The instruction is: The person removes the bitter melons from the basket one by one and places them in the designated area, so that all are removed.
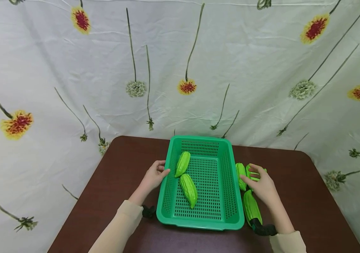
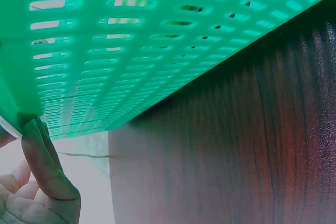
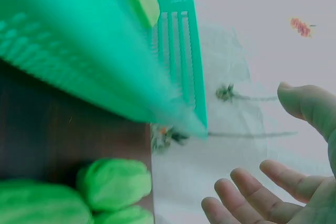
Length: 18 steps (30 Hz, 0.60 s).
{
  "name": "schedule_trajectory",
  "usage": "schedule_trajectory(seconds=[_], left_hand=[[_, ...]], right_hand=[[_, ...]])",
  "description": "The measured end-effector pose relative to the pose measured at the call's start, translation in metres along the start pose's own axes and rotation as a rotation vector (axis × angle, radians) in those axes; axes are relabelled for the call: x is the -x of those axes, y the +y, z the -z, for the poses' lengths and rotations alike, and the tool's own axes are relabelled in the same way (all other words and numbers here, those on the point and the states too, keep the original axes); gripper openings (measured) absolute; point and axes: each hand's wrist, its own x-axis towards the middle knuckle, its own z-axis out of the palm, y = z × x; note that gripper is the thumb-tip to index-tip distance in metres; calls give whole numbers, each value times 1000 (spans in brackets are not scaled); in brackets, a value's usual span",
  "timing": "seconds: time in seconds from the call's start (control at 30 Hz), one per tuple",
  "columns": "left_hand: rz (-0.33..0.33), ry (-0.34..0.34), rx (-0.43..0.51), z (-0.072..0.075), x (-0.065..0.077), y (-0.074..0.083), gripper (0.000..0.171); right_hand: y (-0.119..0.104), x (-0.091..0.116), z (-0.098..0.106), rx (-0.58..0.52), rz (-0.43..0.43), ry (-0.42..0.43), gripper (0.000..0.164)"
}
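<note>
A green plastic basket (image 1: pixel 198 226) with slotted walls stands on the table, two bitter melons (image 1: pixel 188 190) lying along its left side. My left hand (image 1: pixel 154 175) holds the basket's left rim, thumb on top and fingers against the outer wall; the left wrist view shows these fingers (image 2: pixel 44 169) at the rim. Beyond the right wall lie several more bitter melons (image 1: pixel 252 207). Over them hovers my right hand (image 1: pixel 263 186), fingers spread and nothing in its grasp. From the right wrist, the palm and loosely bent fingers (image 3: pixel 247 195) appear above the bitter melons (image 3: pixel 115 182).
The dark brown wooden table (image 1: pixel 119 165) has rounded far corners. Behind it hangs a white cloth (image 1: pixel 104 70) printed with flowers. A black wrist mount (image 1: pixel 263 229) sits at my right wrist, overlapping the nearest bitter melon in the head view.
</note>
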Motion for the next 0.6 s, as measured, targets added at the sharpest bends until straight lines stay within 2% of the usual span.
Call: schedule_trajectory(seconds=[0.23,0.6], left_hand=[[-4,2,-7,-1,1,0,48],[-1,16,-10,0,3,3,47]], right_hand=[[-25,-12,-17,-59,59,-18,71],[-57,-28,-52,-52,149,-65,70]])
